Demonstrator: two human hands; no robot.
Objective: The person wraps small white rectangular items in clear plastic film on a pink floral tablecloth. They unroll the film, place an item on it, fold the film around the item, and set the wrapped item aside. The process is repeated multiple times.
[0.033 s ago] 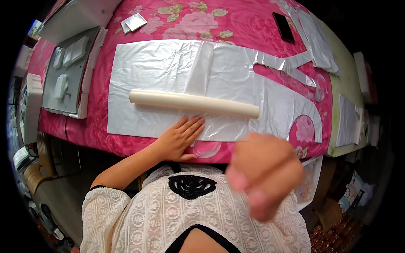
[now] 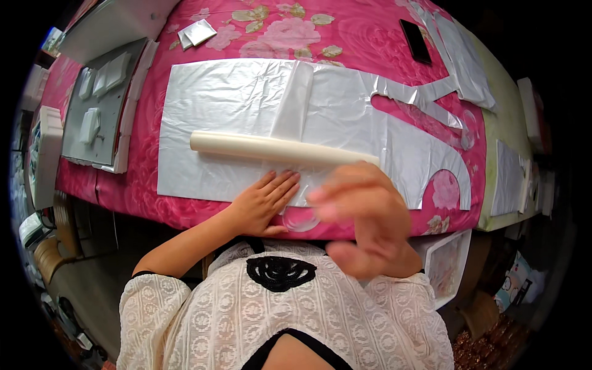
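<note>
A thin white plastic sheet (image 2: 216, 98) with cut-out straps at its right end, much like a vest bag or disposable apron, lies spread on the table. Across it rests a long cream rod or tube (image 2: 246, 145), slightly slanted. My left hand (image 2: 265, 197) is flat on the sheet's near edge, fingers outstretched, just in front of the rod. Raised above the near right part of the sheet is my right hand (image 2: 370, 213), blurred, with thumb and fingers apart and nothing visible in it. It covers part of the sheet and the rod's right end.
A pink floral cloth (image 2: 370, 37) covers the table. At left, a grey board (image 2: 111, 132) carries small folded plastic packets. Two more packets (image 2: 199, 32) lie at the back. A black phone (image 2: 415, 41) and more plastic sheets (image 2: 465, 68) are at right. A white bin (image 2: 449, 265) stands below the edge.
My right hand has moved up and away from my body, toward the sheet, and its fingers have spread from a curled shape. My left hand and the rod look unmoved.
</note>
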